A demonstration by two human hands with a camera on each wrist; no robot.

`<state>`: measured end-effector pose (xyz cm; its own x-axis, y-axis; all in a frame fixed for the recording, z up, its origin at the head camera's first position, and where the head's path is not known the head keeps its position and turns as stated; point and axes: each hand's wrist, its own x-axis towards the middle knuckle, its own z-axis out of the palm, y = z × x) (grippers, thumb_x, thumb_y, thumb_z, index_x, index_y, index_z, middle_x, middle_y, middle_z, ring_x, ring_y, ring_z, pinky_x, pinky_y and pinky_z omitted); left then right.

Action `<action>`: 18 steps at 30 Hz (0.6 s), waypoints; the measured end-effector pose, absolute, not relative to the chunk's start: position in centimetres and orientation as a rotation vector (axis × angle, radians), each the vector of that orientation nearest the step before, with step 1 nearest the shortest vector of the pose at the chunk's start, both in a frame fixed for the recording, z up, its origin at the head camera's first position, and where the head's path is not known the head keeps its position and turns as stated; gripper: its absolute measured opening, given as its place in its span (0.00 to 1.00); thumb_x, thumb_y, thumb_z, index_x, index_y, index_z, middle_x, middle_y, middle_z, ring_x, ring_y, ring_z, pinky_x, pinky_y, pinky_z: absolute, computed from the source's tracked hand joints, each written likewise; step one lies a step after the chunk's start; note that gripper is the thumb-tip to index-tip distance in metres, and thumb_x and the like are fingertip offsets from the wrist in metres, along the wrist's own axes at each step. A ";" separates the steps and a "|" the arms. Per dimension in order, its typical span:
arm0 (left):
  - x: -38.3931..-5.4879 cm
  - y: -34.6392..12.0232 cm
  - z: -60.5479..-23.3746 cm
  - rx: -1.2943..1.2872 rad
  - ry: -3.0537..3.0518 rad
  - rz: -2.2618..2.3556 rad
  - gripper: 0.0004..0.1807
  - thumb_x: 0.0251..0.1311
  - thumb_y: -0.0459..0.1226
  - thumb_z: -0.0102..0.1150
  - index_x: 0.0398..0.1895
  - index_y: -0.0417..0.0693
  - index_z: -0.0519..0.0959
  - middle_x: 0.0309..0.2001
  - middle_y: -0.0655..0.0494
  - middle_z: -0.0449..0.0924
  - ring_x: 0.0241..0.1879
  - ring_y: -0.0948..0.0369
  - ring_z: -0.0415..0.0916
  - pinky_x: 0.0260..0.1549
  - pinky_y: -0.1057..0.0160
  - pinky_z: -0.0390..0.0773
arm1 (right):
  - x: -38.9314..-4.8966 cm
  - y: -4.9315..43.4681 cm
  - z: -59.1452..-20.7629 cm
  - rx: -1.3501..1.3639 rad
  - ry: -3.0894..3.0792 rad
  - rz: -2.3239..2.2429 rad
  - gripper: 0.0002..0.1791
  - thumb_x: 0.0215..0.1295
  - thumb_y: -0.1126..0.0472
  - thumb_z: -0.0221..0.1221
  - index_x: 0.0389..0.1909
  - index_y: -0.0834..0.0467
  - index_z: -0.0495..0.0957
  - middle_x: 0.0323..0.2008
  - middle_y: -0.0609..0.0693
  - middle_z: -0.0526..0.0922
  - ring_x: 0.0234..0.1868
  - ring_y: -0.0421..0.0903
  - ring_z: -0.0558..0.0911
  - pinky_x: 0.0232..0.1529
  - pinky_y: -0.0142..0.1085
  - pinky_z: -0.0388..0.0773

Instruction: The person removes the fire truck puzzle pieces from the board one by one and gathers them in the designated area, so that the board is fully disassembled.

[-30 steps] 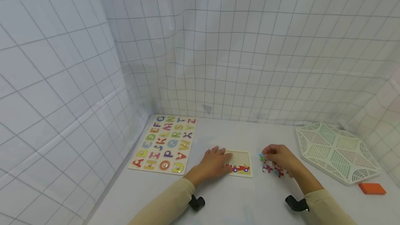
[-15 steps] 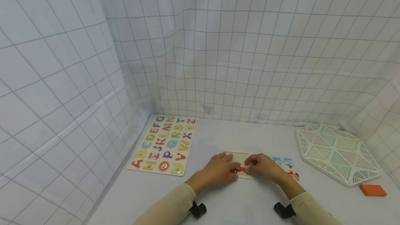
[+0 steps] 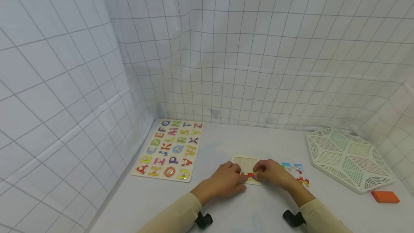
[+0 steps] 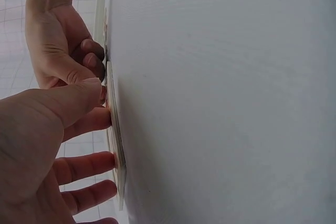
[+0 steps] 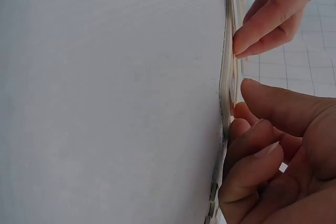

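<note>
Pale wooden rectangular puzzle tray (image 3: 245, 162) lies flat on the white table (image 3: 255, 209), lower centre of frame, just right of the midline. Red-and-yellow printed pieces (image 3: 249, 175) sit along its lower edge. Left hand (image 3: 226, 181) is at the tray's left side: fingers spread, fingertips touching it. Right hand (image 3: 271, 172) is over its lower right: thumb and index apart, other fingers curled; can't tell if a piece is held. Loose flat pieces, blue-and-white (image 3: 292, 167) and red-and-yellow (image 3: 303, 181), lie just right of that hand. Colourful wooden alphabet board (image 3: 161, 174): left of centre. White hexagonal perforated plate (image 3: 347, 157): lower right. Orange rectangular block (image 3: 385, 196): just below the plate.
</note>
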<state>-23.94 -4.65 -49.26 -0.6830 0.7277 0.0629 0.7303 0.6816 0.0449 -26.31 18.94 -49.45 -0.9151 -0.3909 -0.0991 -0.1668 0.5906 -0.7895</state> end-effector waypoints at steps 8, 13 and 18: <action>-23.9 -4.9 -49.2 -1.255 -2.877 -0.104 0.18 0.69 0.54 0.59 0.60 0.71 0.82 0.54 0.59 0.77 0.53 0.59 0.70 0.53 0.57 0.74 | -26.3 18.8 -49.3 -0.422 2.461 -1.385 0.07 0.61 0.69 0.64 0.38 0.61 0.78 0.29 0.50 0.76 0.26 0.44 0.73 0.23 0.32 0.69; -23.9 -5.0 -49.2 -1.261 -2.868 -0.080 0.18 0.70 0.54 0.59 0.60 0.71 0.82 0.55 0.59 0.77 0.54 0.58 0.71 0.54 0.57 0.74 | -26.2 19.2 -49.2 -0.339 2.374 -1.505 0.08 0.65 0.68 0.63 0.43 0.64 0.77 0.29 0.51 0.76 0.25 0.43 0.73 0.22 0.32 0.69; -23.8 -5.1 -49.1 -1.265 -2.856 -0.067 0.18 0.70 0.54 0.58 0.60 0.70 0.82 0.56 0.59 0.78 0.56 0.58 0.72 0.55 0.57 0.74 | -25.6 22.3 -48.5 -0.187 2.351 -1.546 0.13 0.67 0.62 0.64 0.48 0.64 0.78 0.28 0.50 0.77 0.25 0.43 0.73 0.24 0.32 0.71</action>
<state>-23.80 -5.07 -49.14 -0.6721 0.7398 0.0328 0.7405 0.6713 0.0324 -25.64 22.31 -48.54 -0.9401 -0.2810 -0.1928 0.0658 0.4054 -0.9118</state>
